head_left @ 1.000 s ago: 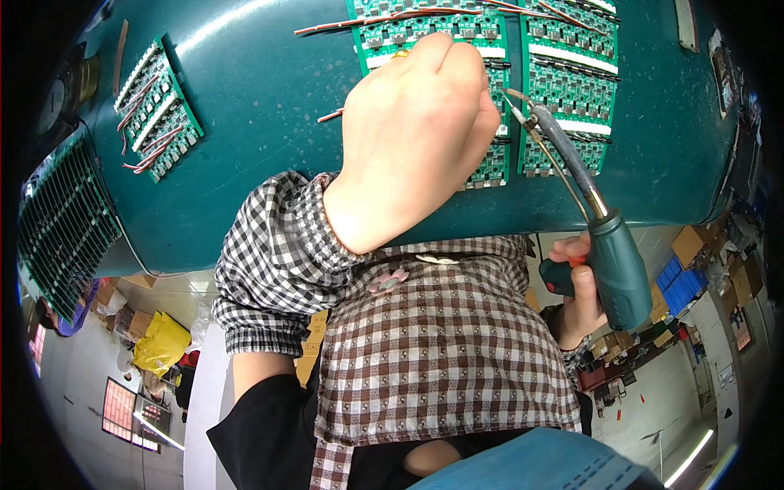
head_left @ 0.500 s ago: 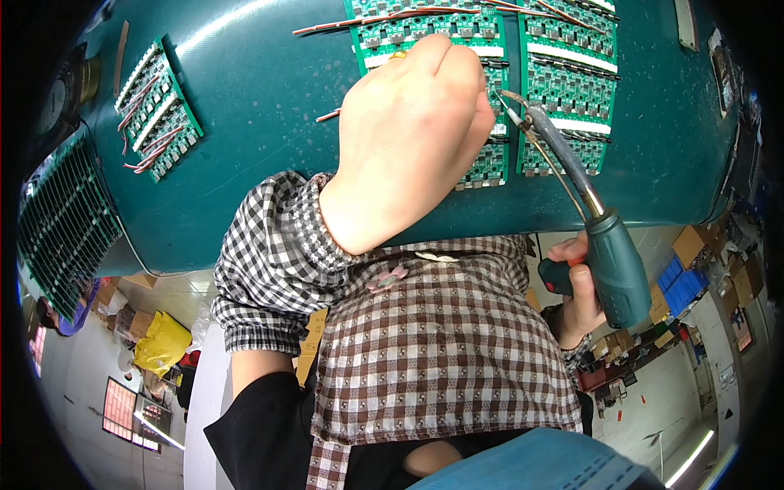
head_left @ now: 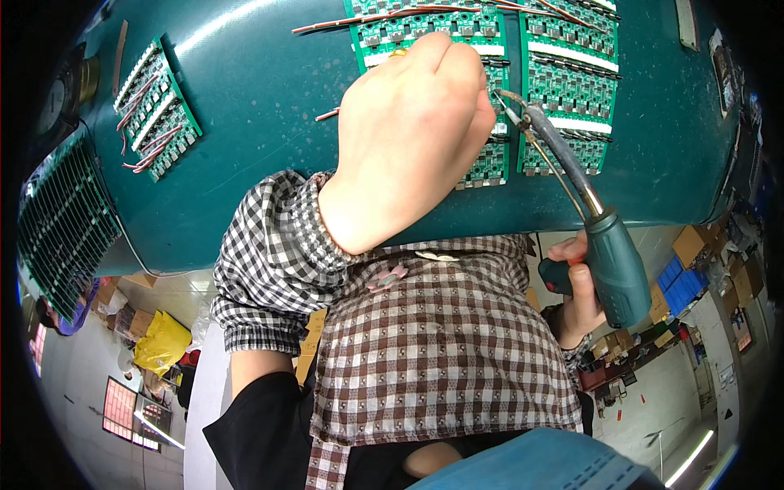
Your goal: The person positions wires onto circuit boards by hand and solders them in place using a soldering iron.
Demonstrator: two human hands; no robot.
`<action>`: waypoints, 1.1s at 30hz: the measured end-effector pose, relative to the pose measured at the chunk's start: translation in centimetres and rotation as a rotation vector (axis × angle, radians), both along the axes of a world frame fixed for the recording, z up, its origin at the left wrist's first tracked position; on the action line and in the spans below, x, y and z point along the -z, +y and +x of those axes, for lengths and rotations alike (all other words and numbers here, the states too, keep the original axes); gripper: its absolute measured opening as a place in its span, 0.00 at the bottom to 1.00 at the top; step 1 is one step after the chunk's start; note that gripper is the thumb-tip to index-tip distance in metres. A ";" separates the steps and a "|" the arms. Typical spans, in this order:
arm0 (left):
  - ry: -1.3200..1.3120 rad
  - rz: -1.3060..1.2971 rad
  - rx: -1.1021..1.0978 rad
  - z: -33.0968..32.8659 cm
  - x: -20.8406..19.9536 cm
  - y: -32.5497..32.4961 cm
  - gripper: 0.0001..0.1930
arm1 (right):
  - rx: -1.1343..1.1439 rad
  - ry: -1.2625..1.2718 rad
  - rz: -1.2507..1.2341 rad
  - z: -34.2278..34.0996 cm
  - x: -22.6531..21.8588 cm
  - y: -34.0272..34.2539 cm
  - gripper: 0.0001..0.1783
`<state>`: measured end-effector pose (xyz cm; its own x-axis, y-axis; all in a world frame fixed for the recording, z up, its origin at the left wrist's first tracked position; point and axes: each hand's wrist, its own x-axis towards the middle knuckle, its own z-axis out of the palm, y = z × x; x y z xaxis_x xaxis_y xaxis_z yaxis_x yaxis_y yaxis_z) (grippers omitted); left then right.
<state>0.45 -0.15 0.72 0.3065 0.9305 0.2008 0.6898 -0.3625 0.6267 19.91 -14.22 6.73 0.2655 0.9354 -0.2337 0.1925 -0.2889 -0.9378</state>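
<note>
My right hand [head_left: 581, 286] grips the green handle of a soldering iron [head_left: 618, 265] with a trigger grip. From the handle, its bent metal tube and thin feed rod run up to the left. The tip meets a green circuit board panel [head_left: 487, 173] just beside my left fingers. Above that panel my left hand [head_left: 412, 139] is closed, knuckles up, with a ring on one finger. Its fingertips are hidden, so what they pinch cannot be made out. A red-and-white wire end [head_left: 328, 115] pokes out left of the hand.
A second circuit board panel [head_left: 569, 102] lies close on the right, with red and black wires [head_left: 392, 16] across the top. Farther left sits a smaller wired board [head_left: 159, 110]. A rack of boards [head_left: 69, 229] stands at the far left of the green work surface [head_left: 261, 98].
</note>
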 end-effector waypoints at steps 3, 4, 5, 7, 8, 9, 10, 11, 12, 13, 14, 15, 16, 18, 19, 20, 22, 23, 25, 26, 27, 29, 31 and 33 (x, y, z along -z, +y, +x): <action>-0.004 -0.004 0.000 0.0 0.0 0.0 0.06 | -0.010 -0.016 -0.008 0.1 0.1 -0.1 0.18; -0.010 -0.006 0.001 0.0 0.0 0.0 0.06 | -0.009 -0.014 0.001 0.1 0.1 -0.1 0.18; -0.008 -0.006 0.000 0.0 0.0 0.0 0.06 | -0.007 -0.012 0.009 0.2 0.1 -0.1 0.18; -0.022 0.001 0.012 -0.1 0.1 0.0 0.06 | -0.004 -0.013 0.031 0.3 0.3 0.0 0.18; -0.022 0.002 0.014 -0.2 0.0 -0.2 0.06 | 0.001 -0.016 0.053 0.4 0.4 0.1 0.19; 0.028 0.024 0.047 -0.3 -0.3 -0.6 0.07 | 0.004 -0.017 0.053 0.4 0.4 0.1 0.19; 0.083 0.047 0.077 -0.6 -0.6 -1.0 0.09 | 0.022 -0.009 0.066 0.4 0.3 0.3 0.19; 0.086 0.048 0.077 -0.8 -0.7 -1.4 0.09 | 0.040 -0.002 0.078 0.4 0.2 0.4 0.20; 0.086 0.067 0.104 -1.0 -0.6 -2.0 0.13 | 0.025 -0.006 0.088 0.6 0.3 0.7 0.20; 0.085 0.086 0.132 -1.1 -0.3 -2.5 0.17 | 0.026 -0.003 0.089 0.6 0.3 0.8 0.20; 0.087 0.133 0.137 -1.0 0.0 -2.6 0.22 | 0.075 -0.009 0.101 0.4 0.3 0.9 0.19; 0.089 0.133 0.138 -1.0 0.0 -2.8 0.22 | 0.123 -0.016 0.112 0.4 0.3 1.0 0.19; 0.119 0.132 0.138 -1.0 -0.1 -2.9 0.22 | 0.096 -0.011 0.130 0.6 0.4 1.0 0.19; 0.150 0.132 0.139 -0.9 -0.1 -3.0 0.23 | 0.090 -0.006 0.137 0.9 0.5 1.0 0.19; 0.166 0.140 0.138 -0.9 -0.2 -3.1 0.23 | 0.084 0.000 0.144 1.0 0.5 1.0 0.19; 0.181 0.149 0.137 -0.9 -0.2 -3.1 0.24 | 0.085 0.001 0.145 1.1 0.5 1.0 0.19; 0.188 0.146 0.135 -0.8 -0.3 -3.2 0.24 | 0.086 0.013 0.142 1.2 0.5 0.9 0.20; 0.194 0.143 0.132 -0.8 -0.3 -3.2 0.24 | 0.088 0.014 0.142 1.2 0.5 0.9 0.20; 0.200 0.121 0.149 -0.8 -0.4 -3.0 0.24 | 0.087 0.015 0.146 1.2 0.5 0.9 0.20; 0.206 0.099 0.164 -0.8 -0.4 -2.9 0.24 | 0.089 0.014 0.145 1.2 0.5 0.8 0.20; 0.206 0.099 0.166 -0.9 -0.4 -2.9 0.24 | 0.088 0.018 0.148 1.2 0.5 0.8 0.20; 0.185 0.098 0.168 -0.9 -0.4 -2.8 0.24 | 0.083 0.023 0.150 1.3 0.6 0.9 0.20; 0.170 0.119 0.164 -1.1 -0.1 -2.9 0.24 | 0.076 0.021 0.148 1.3 0.5 0.9 0.19; 0.155 0.140 0.160 -1.1 0.1 -3.0 0.23 | 0.071 0.026 0.152 1.4 0.6 1.0 0.19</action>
<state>-0.67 -3.12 0.62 0.4850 0.8341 0.2629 0.7006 -0.5504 0.4541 21.28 -13.18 6.16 0.3276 0.9397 -0.0986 0.1522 -0.1555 -0.9760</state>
